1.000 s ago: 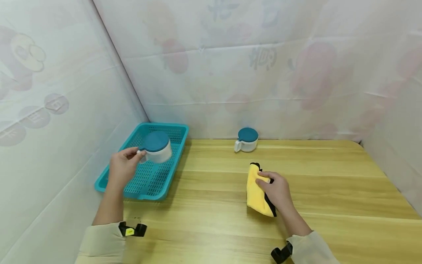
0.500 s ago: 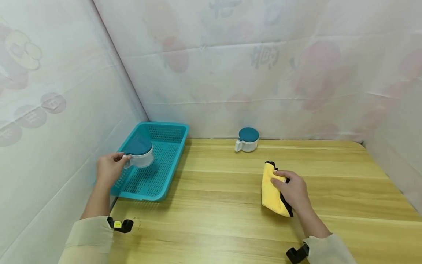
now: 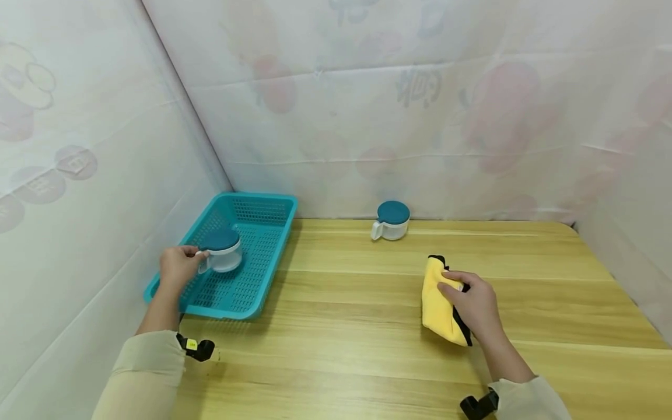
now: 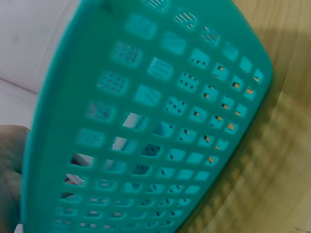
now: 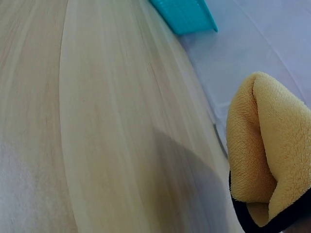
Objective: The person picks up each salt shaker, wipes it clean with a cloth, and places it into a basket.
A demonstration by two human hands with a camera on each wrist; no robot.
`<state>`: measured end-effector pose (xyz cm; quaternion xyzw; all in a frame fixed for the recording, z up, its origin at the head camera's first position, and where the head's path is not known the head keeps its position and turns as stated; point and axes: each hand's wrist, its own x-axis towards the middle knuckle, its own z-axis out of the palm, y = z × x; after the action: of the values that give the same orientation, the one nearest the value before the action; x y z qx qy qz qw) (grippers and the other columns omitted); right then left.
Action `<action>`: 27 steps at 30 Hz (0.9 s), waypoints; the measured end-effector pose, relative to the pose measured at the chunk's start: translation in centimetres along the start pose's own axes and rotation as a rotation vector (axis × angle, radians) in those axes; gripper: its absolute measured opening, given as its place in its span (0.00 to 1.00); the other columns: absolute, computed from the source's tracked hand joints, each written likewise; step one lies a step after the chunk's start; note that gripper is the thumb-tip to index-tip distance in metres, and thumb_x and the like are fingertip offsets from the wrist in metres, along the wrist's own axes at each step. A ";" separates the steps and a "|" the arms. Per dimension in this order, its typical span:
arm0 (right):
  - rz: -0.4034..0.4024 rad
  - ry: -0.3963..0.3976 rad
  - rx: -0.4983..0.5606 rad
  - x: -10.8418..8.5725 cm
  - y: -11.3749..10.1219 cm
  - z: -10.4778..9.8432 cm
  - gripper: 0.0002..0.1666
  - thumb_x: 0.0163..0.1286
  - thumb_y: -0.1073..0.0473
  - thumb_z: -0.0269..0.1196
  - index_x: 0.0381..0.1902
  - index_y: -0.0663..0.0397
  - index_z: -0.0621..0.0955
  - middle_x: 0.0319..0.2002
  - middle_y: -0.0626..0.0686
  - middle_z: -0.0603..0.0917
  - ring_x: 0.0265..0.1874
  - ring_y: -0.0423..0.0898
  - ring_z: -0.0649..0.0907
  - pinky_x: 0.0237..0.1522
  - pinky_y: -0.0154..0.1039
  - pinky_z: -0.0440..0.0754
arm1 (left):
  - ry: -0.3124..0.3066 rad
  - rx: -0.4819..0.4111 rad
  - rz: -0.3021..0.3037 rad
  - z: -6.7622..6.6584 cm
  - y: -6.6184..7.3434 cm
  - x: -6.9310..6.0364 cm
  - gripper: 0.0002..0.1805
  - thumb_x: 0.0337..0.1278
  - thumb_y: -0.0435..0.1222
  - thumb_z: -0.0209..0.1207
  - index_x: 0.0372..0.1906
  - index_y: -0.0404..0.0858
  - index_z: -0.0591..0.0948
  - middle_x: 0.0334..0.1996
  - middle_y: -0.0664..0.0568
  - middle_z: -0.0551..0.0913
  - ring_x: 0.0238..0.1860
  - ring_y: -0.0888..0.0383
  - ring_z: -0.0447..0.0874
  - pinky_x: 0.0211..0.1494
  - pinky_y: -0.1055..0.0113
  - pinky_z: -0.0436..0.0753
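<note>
Left hand [image 3: 177, 267]: grip closed, pinching the handle of a round translucent jar with a blue lid [image 3: 224, 258]. Jar upright inside the turquoise perforated plastic basket [image 3: 280, 258]; contact with basket floor cannot be told. Right hand [image 3: 478, 304]: grip closed, pinching a folded yellow plush cloth with black edging [image 3: 437, 304] above the wood-grained bench [image 3: 336, 332]. Second blue-lidded round jar [image 3: 394, 228] stands near the bench's back edge.
</note>
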<state>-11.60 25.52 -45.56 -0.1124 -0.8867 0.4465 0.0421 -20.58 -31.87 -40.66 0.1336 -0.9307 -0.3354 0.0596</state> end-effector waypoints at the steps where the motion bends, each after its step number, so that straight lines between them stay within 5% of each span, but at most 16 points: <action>1: 0.002 0.001 0.001 0.0 0.0 0.0 0.28 0.67 0.41 0.64 0.58 0.51 0.82 0.67 0.62 0.72 0.25 0.41 0.74 0.24 0.33 0.76 | -0.003 -0.004 -0.012 0.2 -0.1 0.1 0.23 0.70 0.41 0.57 0.54 0.22 0.80 0.54 0.28 0.79 0.53 0.35 0.78 0.47 0.49 0.84; 11: 0.015 0.021 -0.002 -0.1 0.3 -0.4 0.28 0.68 0.41 0.63 0.58 0.50 0.81 0.67 0.61 0.72 0.32 0.42 0.77 0.26 0.32 0.78 | -0.011 -0.037 -0.086 1.1 -0.4 0.3 0.24 0.69 0.42 0.58 0.56 0.23 0.79 0.55 0.29 0.78 0.53 0.37 0.78 0.45 0.51 0.83; 18: 0.022 0.031 -0.005 0.0 0.7 -1.1 0.29 0.68 0.40 0.62 0.59 0.52 0.81 0.67 0.62 0.72 0.51 0.53 0.77 0.30 0.30 0.79 | -0.058 0.047 -0.083 0.9 -0.8 0.2 0.24 0.70 0.41 0.57 0.55 0.21 0.78 0.56 0.26 0.76 0.53 0.33 0.76 0.42 0.49 0.82; 20: 0.019 0.043 -0.020 0.1 0.9 -1.5 0.29 0.69 0.40 0.62 0.59 0.52 0.81 0.67 0.62 0.72 0.49 0.51 0.78 0.29 0.31 0.78 | -0.074 0.073 -0.077 0.8 -1.1 0.3 0.24 0.69 0.40 0.57 0.54 0.20 0.78 0.57 0.25 0.75 0.54 0.32 0.75 0.42 0.48 0.82; 24: 0.026 0.053 -0.023 0.1 1.2 -2.2 0.30 0.69 0.39 0.62 0.60 0.52 0.81 0.67 0.63 0.72 0.25 0.42 0.76 0.22 0.33 0.75 | -0.100 0.104 -0.080 0.7 -1.4 0.4 0.23 0.68 0.39 0.58 0.54 0.20 0.79 0.59 0.25 0.74 0.58 0.31 0.73 0.48 0.45 0.81; 27: 0.037 0.057 -0.009 0.0 1.4 -2.5 0.30 0.68 0.40 0.62 0.60 0.52 0.81 0.67 0.63 0.72 0.18 0.39 0.72 0.20 0.33 0.74 | -0.111 0.116 -0.085 0.8 -1.4 0.5 0.23 0.67 0.38 0.59 0.54 0.21 0.79 0.59 0.26 0.74 0.59 0.31 0.72 0.52 0.43 0.80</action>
<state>-10.96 28.31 -45.18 -0.1418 -0.8850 0.4396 0.0585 -20.91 -32.54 -42.12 0.1576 -0.9438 -0.2901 -0.0144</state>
